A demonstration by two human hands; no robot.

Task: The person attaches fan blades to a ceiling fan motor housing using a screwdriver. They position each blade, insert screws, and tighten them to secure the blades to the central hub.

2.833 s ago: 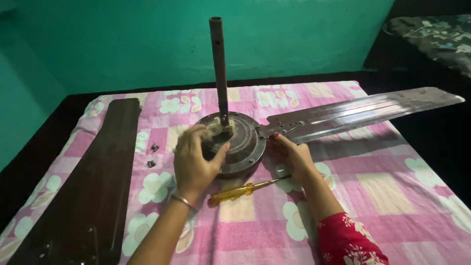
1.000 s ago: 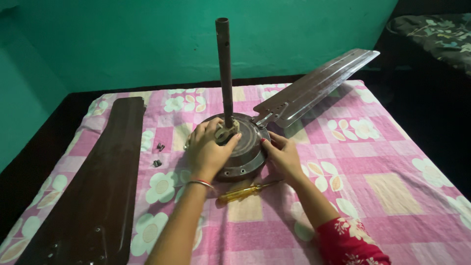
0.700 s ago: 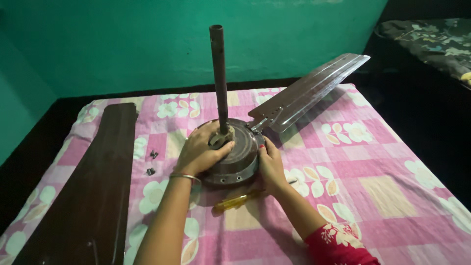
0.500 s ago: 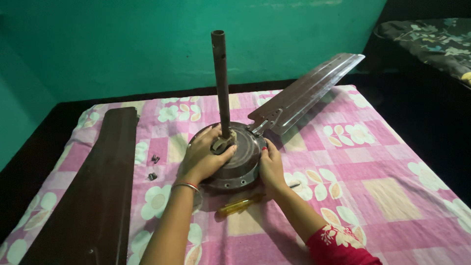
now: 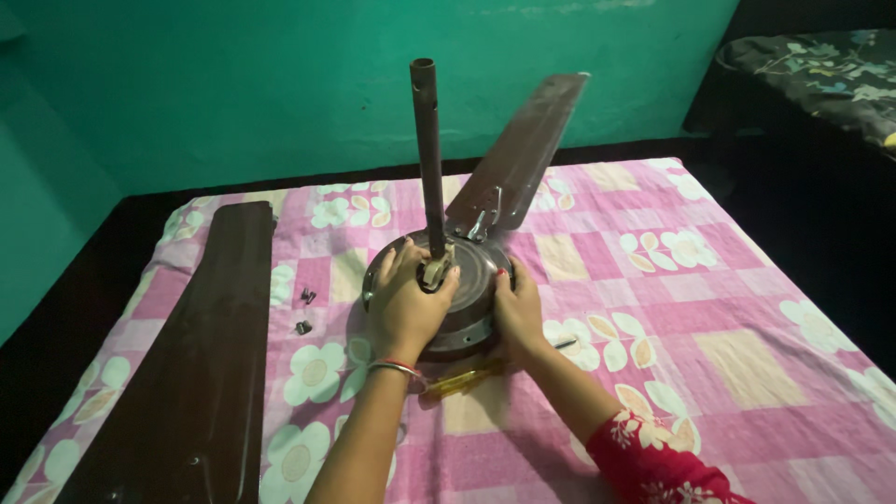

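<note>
- While both hands press the fan motor, left hand lies flat on top by the upright rod, fingers spread.
- Right hand cups the motor's right rim, fingers together; attached blade points away, far-right.

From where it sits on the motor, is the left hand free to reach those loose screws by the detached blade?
Probably yes. The left hand rests on the fan motor housing; the screws lie just to its left on bare bedsheet, short of the detached blade, with nothing between.

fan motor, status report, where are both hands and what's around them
Left hand flat on fan motor by the rod. Right hand on its rim. One blade attached. Screwdriver under wrists, loose blade left.
</note>
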